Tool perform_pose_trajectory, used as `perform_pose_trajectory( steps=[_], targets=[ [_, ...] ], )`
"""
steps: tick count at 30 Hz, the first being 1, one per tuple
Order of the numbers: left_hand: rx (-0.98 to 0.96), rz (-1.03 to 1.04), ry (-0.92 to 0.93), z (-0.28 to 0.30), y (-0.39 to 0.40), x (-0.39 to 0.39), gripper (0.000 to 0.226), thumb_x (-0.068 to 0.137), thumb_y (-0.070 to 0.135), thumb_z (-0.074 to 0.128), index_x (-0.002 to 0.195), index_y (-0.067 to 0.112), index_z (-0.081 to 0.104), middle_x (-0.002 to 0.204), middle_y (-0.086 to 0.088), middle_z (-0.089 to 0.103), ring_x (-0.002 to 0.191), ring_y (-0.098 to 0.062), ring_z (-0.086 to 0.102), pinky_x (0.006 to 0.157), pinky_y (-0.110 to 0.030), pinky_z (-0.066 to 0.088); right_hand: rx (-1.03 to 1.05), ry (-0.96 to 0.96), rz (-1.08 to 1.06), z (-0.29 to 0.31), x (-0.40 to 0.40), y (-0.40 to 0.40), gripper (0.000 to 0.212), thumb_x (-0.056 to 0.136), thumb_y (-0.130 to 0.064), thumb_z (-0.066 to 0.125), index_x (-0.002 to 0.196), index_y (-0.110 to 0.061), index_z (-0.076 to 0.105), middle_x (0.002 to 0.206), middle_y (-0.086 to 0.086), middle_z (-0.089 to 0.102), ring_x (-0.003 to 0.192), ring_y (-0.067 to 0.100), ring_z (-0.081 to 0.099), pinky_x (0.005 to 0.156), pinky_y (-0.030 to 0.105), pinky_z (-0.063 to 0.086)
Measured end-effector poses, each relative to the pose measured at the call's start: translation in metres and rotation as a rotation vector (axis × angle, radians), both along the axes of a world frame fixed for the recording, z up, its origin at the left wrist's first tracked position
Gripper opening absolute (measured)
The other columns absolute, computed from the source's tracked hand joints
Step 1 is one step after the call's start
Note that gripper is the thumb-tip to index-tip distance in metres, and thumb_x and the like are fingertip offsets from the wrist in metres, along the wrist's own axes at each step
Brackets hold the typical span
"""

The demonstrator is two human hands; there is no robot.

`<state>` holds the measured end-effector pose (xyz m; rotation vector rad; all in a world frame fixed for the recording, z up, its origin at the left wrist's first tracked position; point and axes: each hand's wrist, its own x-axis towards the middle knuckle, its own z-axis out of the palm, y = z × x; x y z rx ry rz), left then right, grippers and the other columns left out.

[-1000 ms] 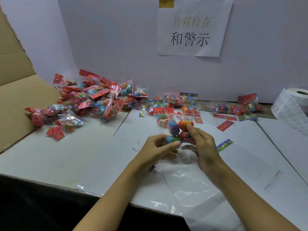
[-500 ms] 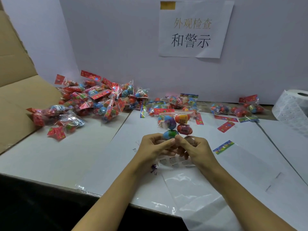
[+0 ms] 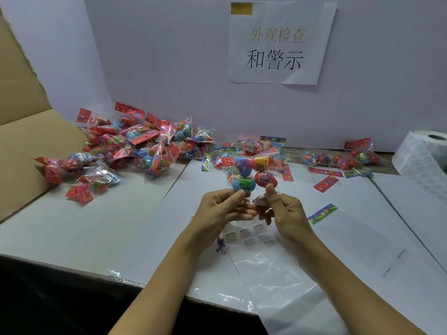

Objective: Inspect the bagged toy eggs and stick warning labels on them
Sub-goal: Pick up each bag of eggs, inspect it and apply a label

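Clear plastic bag of toy eggs (image 3: 251,174) held upright at mid-table, bottom edge pinched between both hands, eggs standing above the fingers — likely so every egg faces the camera for checking. Left hand (image 3: 221,207) grasps the lower left corner, thumb tip against a blue-green egg (image 3: 243,184), fingers curled underneath. Right hand (image 3: 281,209) pinches the lower right corner, thumb pointing up just below a red egg (image 3: 265,178); whether a label is stuck to a finger cannot be told. Both forearms come in from the lower edge and converge, wrists roughly level.

Sheet of warning labels (image 3: 246,234) lies flat on the white table (image 3: 145,226) right beneath the hands, within easy reach. Label roll (image 3: 425,153) sits far right. Big pile of bagged eggs (image 3: 135,151) waits at left rear, smaller group (image 3: 343,159) at right rear. Paper sign (image 3: 278,42) on the back wall.
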<state>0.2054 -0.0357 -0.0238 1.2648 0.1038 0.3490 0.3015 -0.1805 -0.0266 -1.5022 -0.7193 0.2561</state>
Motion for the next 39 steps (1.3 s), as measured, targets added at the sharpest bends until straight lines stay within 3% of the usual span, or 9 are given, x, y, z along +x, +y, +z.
perform_pose_trajectory(
  steps=[3,6,9,12,16,26,30,34,39],
  targets=[
    [0.019,-0.022,0.003,-0.002,0.002,0.001,0.033,0.094,0.027,0.063,0.116,0.004,0.072,0.100,-0.022,0.077,0.091,-0.031,0.077,0.077,-0.027,0.062,-0.044,-0.084,-0.024,0.002,0.007,-0.003,0.042,0.094,-0.049,0.048,0.078,-0.026,0.078,0.075,0.006,0.073,0.068,0.026,0.063,0.054,0.023,0.048],
    [0.053,0.004,0.007,-0.004,0.002,0.003,0.029,0.093,0.028,0.066,0.112,0.008,0.076,0.106,-0.020,0.077,0.098,-0.034,0.076,0.081,-0.028,0.062,-0.039,-0.113,-0.071,0.001,0.010,-0.003,0.036,0.090,-0.050,0.053,0.078,-0.027,0.077,0.069,0.001,0.072,0.060,0.015,0.061,0.054,0.019,0.045],
    [0.071,0.053,0.007,-0.004,0.003,0.002,0.024,0.088,0.028,0.070,0.104,0.013,0.080,0.104,-0.018,0.078,0.095,-0.033,0.077,0.079,-0.028,0.062,-0.006,-0.138,-0.122,0.002,0.011,-0.004,0.033,0.085,-0.052,0.062,0.070,-0.026,0.076,0.064,-0.006,0.071,0.055,0.002,0.058,0.055,0.015,0.044],
    [0.079,0.123,0.000,-0.004,0.006,0.001,0.026,0.083,0.024,0.075,0.102,0.006,0.079,0.099,-0.019,0.078,0.089,-0.034,0.077,0.075,-0.029,0.062,-0.001,-0.164,-0.209,0.000,0.016,-0.005,0.033,0.078,-0.052,0.072,0.060,-0.024,0.072,0.063,-0.004,0.070,0.059,0.008,0.059,0.064,0.025,0.049],
    [0.084,0.220,-0.009,-0.003,0.006,0.002,0.007,0.084,0.012,0.078,0.090,0.008,0.081,0.091,-0.020,0.078,0.081,-0.034,0.078,0.070,-0.028,0.062,0.058,-0.207,-0.301,-0.003,0.017,-0.006,0.038,0.072,-0.046,0.078,0.052,-0.020,0.061,0.054,-0.002,0.059,0.058,0.020,0.054,0.063,0.019,0.046],
    [0.211,0.399,-0.041,-0.011,-0.001,0.007,0.003,0.089,0.007,0.077,0.088,0.009,0.079,0.085,-0.009,0.079,0.079,-0.025,0.078,0.072,-0.025,0.061,0.088,-0.426,-0.474,-0.011,0.013,-0.005,0.035,0.084,-0.027,0.081,0.075,-0.028,0.047,0.068,-0.012,0.048,0.060,0.006,0.044,0.055,0.011,0.039],
    [0.731,0.631,-0.168,-0.023,-0.004,0.011,0.007,0.087,0.008,0.081,0.093,0.005,0.078,0.087,-0.002,0.078,0.075,-0.014,0.073,0.073,-0.028,0.061,-0.079,-0.194,-0.176,-0.013,0.004,0.000,0.036,0.083,-0.057,0.066,0.103,-0.027,0.065,0.093,-0.011,0.070,0.091,0.002,0.066,0.073,0.029,0.059],
    [1.124,0.518,-0.332,-0.027,-0.010,0.011,0.027,0.089,0.019,0.077,0.113,0.007,0.077,0.112,-0.005,0.077,0.108,-0.021,0.071,0.097,-0.032,0.056,-0.010,0.059,-0.046,-0.014,0.004,0.006,0.041,0.079,-0.049,0.076,0.112,-0.026,0.065,0.105,-0.011,0.074,0.103,0.010,0.070,0.083,0.036,0.061],
    [1.146,0.369,-0.311,-0.031,-0.018,0.011,0.037,0.087,0.011,0.074,0.124,0.011,0.072,0.124,-0.003,0.073,0.122,-0.018,0.065,0.103,-0.032,0.052,0.070,0.295,-0.125,-0.008,0.015,0.000,0.019,0.091,-0.022,0.073,0.108,-0.014,0.068,0.097,0.005,0.077,0.090,0.022,0.075,0.067,0.028,0.060]
  ],
)
